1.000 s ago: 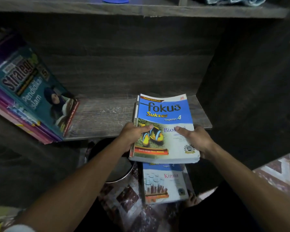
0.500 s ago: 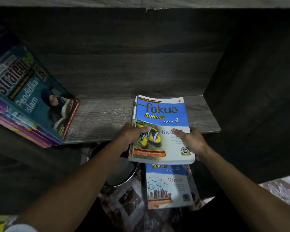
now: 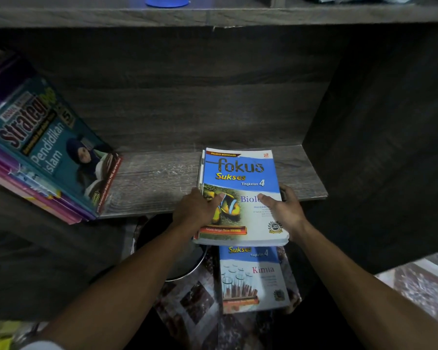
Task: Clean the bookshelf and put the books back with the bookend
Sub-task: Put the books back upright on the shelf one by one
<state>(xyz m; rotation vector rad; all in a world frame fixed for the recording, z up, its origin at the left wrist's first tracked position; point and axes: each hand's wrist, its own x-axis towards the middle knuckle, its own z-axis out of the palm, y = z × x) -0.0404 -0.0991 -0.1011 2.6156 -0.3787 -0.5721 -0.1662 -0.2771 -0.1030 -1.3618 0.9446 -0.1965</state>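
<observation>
A small stack of books topped by a blue "Fokus Sukses" Biologi book (image 3: 240,173) lies flat, its far half on the dark wooden shelf board (image 3: 157,180) and its near half over the front edge. My left hand (image 3: 196,209) grips the stack's left edge, thumb on the cover. My right hand (image 3: 283,210) grips the right edge, thumb on top. Several books with a teal "Strategi" cover (image 3: 43,145) lean tilted at the shelf's left end. No bookend shows.
A blue "Kimia" book (image 3: 253,279) lies on the patterned floor below the stack. A dark round metal bowl (image 3: 177,263) sits left of it. The shelf's right wall (image 3: 379,147) stands close to the stack. A blue object (image 3: 166,1) sits on the upper shelf.
Both hands have slid the stack slightly farther onto the shelf board. The view has tilted up a little, showing the upper shelf again.
</observation>
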